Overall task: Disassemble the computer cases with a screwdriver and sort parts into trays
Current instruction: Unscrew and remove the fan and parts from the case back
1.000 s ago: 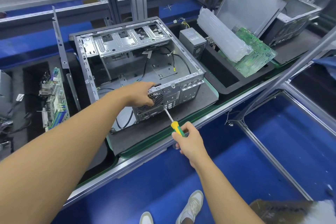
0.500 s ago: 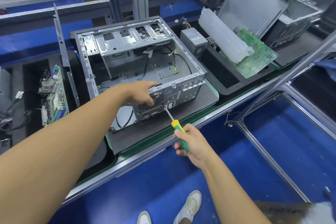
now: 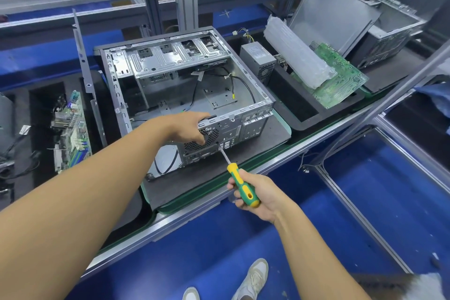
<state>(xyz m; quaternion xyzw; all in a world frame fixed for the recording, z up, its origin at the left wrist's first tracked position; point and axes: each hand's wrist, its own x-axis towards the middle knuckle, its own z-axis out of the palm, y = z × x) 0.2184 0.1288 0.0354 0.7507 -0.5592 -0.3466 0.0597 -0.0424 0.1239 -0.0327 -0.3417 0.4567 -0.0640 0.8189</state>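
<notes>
An open grey computer case (image 3: 253,95) lies on a dark mat on the bench, its inside stripped to a few cables. My left hand (image 3: 187,126) grips the top edge of the case's rear panel, thumb over the round fan grille (image 3: 207,140). My right hand (image 3: 255,192) holds a yellow-and-green screwdriver (image 3: 241,185) by the handle. Its metal tip touches the rear panel just right of the fan grille.
A black tray (image 3: 304,114) to the right holds a power supply (image 3: 259,61), a green motherboard (image 3: 341,80) and a plastic air cushion. At far right stands another case (image 3: 389,36) with a leaning side panel. A left tray (image 3: 22,114) holds another board (image 3: 73,129) and cables.
My right hand has turned on the screwdriver handle, showing more of its length; the tip stays at the same spot on the rear panel. My left hand keeps its grip.
</notes>
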